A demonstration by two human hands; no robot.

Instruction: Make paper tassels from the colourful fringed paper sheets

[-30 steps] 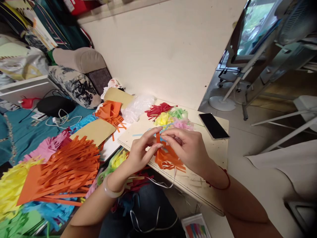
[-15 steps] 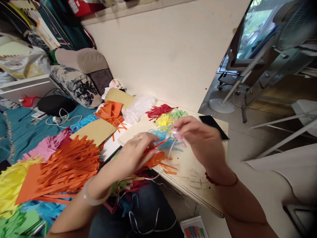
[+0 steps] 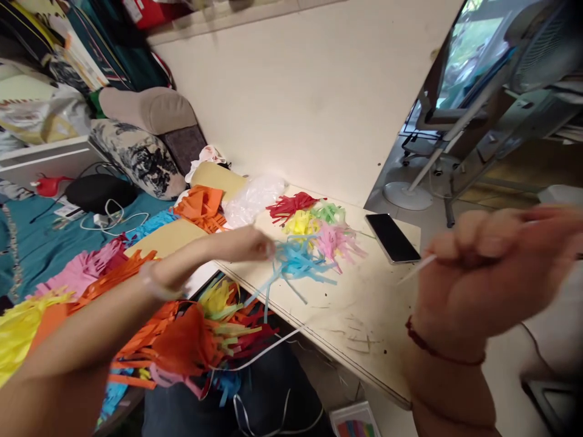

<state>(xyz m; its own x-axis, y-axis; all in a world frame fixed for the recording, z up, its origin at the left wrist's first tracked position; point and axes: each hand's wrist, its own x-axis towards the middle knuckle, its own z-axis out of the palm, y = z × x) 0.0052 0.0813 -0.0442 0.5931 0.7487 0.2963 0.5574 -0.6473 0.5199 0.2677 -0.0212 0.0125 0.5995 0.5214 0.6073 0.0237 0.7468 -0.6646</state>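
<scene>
My right hand [image 3: 492,273], raised at the right, is closed around a white string [image 3: 277,341] that runs slackly down to my lap. Curled and partly blurred, my left hand [image 3: 246,244] is at the left edge of the blue paper tassel [image 3: 300,261]; what its fingers hold, if anything, is hidden. Beside the blue one on the board lie a pink tassel [image 3: 337,240], a yellow tassel [image 3: 301,223], a green tassel [image 3: 328,211] and a red tassel [image 3: 291,205]. An orange tassel [image 3: 186,340] hangs among strung coloured fringes over my lap.
A black phone [image 3: 392,238] lies on the pale board [image 3: 346,303]. Fringed paper heaps [image 3: 86,264], a tan card [image 3: 166,237] and a clear plastic bag [image 3: 252,200] are at the left. A box of coloured strips [image 3: 355,420] sits below, and a standing fan [image 3: 407,195] stands right.
My right hand has swung right and nearer with the string, drawing it out. My left hand has moved slightly up, away from the orange tassel, which now hangs at my lap. The pink tassel lies uncovered.
</scene>
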